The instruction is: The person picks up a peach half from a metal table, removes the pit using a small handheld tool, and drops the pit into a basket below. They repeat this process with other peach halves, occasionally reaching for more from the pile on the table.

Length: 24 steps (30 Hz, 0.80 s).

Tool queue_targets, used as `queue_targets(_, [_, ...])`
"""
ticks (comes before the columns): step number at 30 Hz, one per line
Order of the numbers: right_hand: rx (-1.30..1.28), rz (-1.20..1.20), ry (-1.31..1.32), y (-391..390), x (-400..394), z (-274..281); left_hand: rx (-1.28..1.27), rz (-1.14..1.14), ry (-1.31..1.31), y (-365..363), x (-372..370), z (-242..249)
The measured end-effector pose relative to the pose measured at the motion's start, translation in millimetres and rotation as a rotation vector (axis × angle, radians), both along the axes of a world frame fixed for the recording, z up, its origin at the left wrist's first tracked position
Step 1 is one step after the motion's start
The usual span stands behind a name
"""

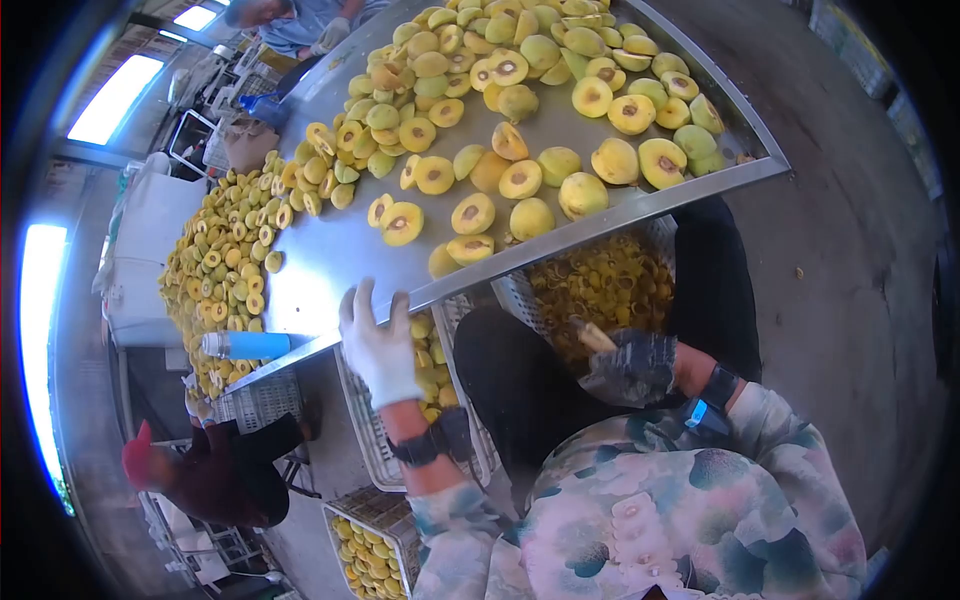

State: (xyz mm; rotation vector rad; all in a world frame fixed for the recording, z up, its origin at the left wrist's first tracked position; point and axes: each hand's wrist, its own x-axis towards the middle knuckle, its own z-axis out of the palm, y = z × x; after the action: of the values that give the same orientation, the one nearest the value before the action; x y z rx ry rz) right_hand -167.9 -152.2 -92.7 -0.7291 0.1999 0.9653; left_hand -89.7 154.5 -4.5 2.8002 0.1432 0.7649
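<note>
My left hand (pixel 380 345), in a white glove, is at the near rim of the metal table (pixel 330 285) with its fingers apart and nothing visible in it. Lower and to the right, my right hand (pixel 635 368), in a grey glove, is closed on a wooden-handled tool (pixel 598 337); the tool's dark tip is too small to make out. Beneath that tool a crate (pixel 515 300) between my knees holds brownish-yellow scraps (pixel 605 285). Yellow peach halves (pixel 472 213) lie on the table beyond my hands, several with the pit showing.
A blue bottle (pixel 250 345) lies at the table's left edge beside a large heap of peach halves (pixel 215 265). Crates of fruit (pixel 375 430) (pixel 370 555) stand on the floor below. One person (pixel 215 475) sits at left; another (pixel 310 30) works at the far side.
</note>
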Motion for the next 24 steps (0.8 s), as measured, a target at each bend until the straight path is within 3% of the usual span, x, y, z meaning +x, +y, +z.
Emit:
queue_targets(2, [-0.029, 0.040, 0.000, -6.9, 4.0, -6.0, -0.037, -0.060, 0.227, -15.6, 32.6, 7.5])
queue_targets(4, [-0.061, 0.054, -0.008, -10.4, 6.7, -10.1, 0.167, -0.117, 0.523, -18.3, 68.0, -6.4])
queue_targets(5, [-0.171, 0.049, -0.057, -11.2, 5.1, -11.2, 0.166, -0.127, 0.516, -11.7, 83.2, -24.0])
queue_targets(7, [-0.288, 0.035, -0.102, -15.8, -0.7, -29.8, -0.165, -0.340, 0.706, -7.1, 104.9, -46.1])
queue_targets(9, [-0.599, 0.173, -1.126, -22.7, -6.3, -52.2, -0.088, -0.310, 0.763, -14.8, 109.4, -45.9])
queue_targets(10, [-0.597, 0.173, -1.127, -22.6, -6.7, -49.0, -0.031, -0.274, 0.778, -19.6, 112.3, -45.7])
queue_targets(12, [-0.312, 0.132, -0.003, -19.6, -5.7, -30.2, 0.060, -0.318, 0.694, -18.7, 109.3, -43.6])
queue_targets(13, [-0.308, 0.132, -0.011, -17.9, -3.3, -23.8, 0.065, -0.314, 0.687, -15.9, 103.8, -43.3])
queue_targets(16, [-0.383, 0.097, -0.218, -17.2, -1.1, -4.6, -1.148, -0.218, 0.317, -15.3, 85.1, -32.6])
queue_targets(17, [-0.326, 0.051, -0.218, -17.4, 0.9, 8.5, -1.475, -0.450, 0.244, -7.0, 82.8, -35.3])
queue_targets(19, [-0.268, 0.036, -0.221, -12.9, 6.7, 33.0, -1.870, -0.517, 0.144, -40.9, 58.1, -5.8])
queue_targets(20, [-0.237, 0.032, -0.244, -9.1, 11.3, 44.9, -1.966, -0.473, 0.182, -54.4, 49.0, 4.6])
queue_targets(21, [-0.208, 0.019, -0.267, -4.6, 16.4, 52.3, -1.983, -0.643, 0.257, -54.5, 46.9, -3.5])
queue_targets(22, [-0.210, 0.016, -0.267, 0.7, 20.7, 53.5, -1.935, -0.603, 0.235, -64.5, 40.3, -2.1])
queue_targets(24, [-0.410, 0.077, -0.540, 10.5, 26.3, 53.2, -1.891, -0.566, 0.230, -80.9, 28.4, -0.3])
